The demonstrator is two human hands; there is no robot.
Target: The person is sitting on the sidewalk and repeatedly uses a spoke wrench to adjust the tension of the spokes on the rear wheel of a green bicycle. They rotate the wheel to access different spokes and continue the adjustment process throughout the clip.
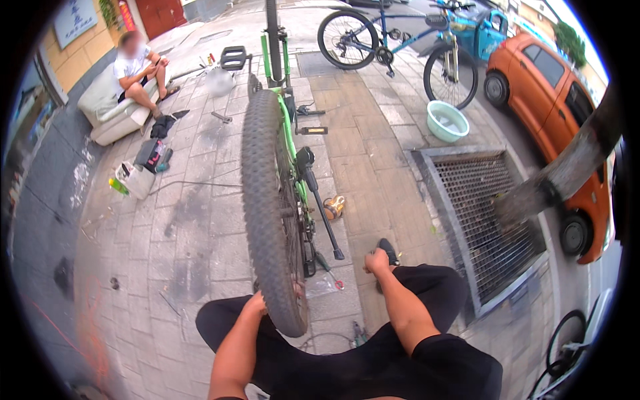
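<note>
Grey paving slabs [200, 220] stretch out under you, stained dark in patches, on a street-side pavement. Nearest you, at 6 o'clock, your knees in black trousers frame the knobby rear tyre [267, 213] of an upturned green bicycle [288, 133]. Your left hand [257, 303] sits at 7 o'clock against the tyre's lower edge, touching the tread; whether its grip is closed round the tyre or merely pressed on it you cannot tell, since the fingers are hidden behind the rubber. Your right hand [377, 260] is at 5 o'clock, well apart from the wheel, closed into a fist; what it grips, if anything, is hidden.

Just past that hand, a black pump-like rod [320, 207] leans from the frame down to the slabs. At 3 o'clock lies a metal drain grate [487, 213] with a tree trunk [567, 170] rising from it. Farther, at 1 o'clock, a pale green basin [447, 121] sits near a blue bicycle [393, 47], and an orange car [553, 113] stands at 2 o'clock. At 10 o'clock, a tool case [152, 155] rests on the slabs; beyond it a person [137, 73] sits on a white sofa [110, 107].
</note>
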